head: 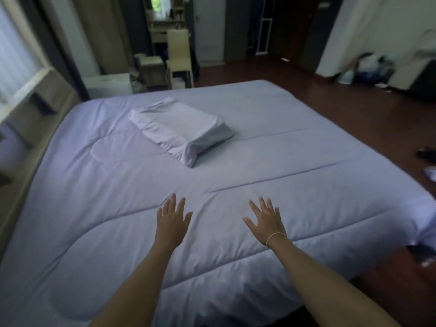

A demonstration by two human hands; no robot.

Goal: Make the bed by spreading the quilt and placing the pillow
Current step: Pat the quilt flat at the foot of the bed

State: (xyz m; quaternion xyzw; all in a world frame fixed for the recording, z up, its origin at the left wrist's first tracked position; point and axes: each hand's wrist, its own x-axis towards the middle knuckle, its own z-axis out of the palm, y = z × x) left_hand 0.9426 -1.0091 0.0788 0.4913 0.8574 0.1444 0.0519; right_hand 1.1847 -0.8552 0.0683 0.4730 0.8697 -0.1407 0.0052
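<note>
Here, both hands flat, left hand [173, 220], right hand [265, 219], on quilt [306, 197]

The quilt [236, 185] lay spread across the bed. The pillow [180, 129] rested on it, angled. Left hand [173, 221] and right hand [266, 220] extended flat, fingers splayed, over the quilt.

— What did the bed [35, 161] carry?
— A pale lilac quilt [271, 161] lay spread flat over all of it, its stitched seams showing, its near edge hanging over the side.
— And on the quilt?
— A pillow [180, 131] in the same lilac lay at a slant in the far half, towards the wooden headboard [35, 109]. Nearer, the left hand [173, 221] and the right hand [266, 221] were over the cover, palms down, fingers spread; contact could not be told.
</note>
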